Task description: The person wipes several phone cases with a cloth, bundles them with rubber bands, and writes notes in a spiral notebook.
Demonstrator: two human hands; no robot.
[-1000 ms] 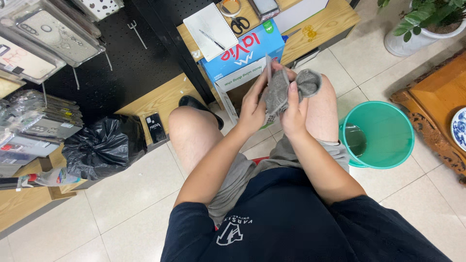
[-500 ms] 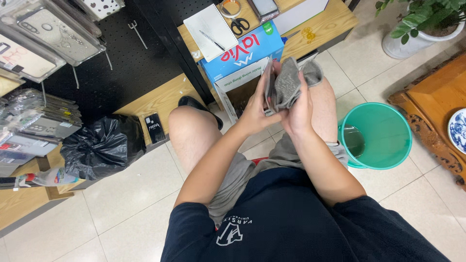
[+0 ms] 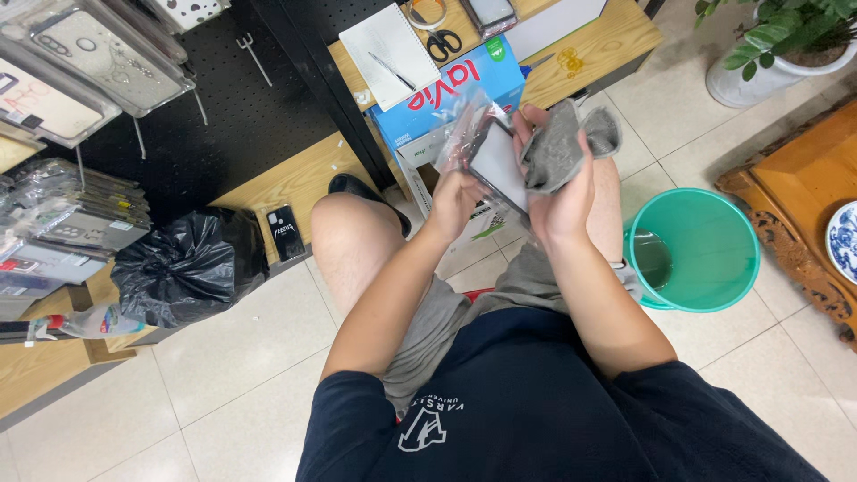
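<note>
Up close — lap: a seated person in a dark shirt and grey shorts, knees bare above the tiled floor [image 3: 223, 357].
Left hand [image 3: 457, 195]: fingers closed on the lower edge of a flat phone-sized panel [image 3: 500, 165] in crinkled clear wrap, held above the knees.
Right hand [image 3: 558, 192]: fingers curled round a grey cloth [image 3: 558, 152], pressed against the panel's right side.
Beside: a green bin [image 3: 705, 241] at right, a black rubbish bag [image 3: 178, 268] at left.
Beyond: a blue box [image 3: 428, 98], notepad [image 3: 388, 45] and scissors [image 3: 444, 42] on the wooden tabletop [image 3: 607, 36].

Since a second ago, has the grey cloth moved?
Yes. The grey cloth has shifted right and up off the flat panel, judged against the blue box.
</note>
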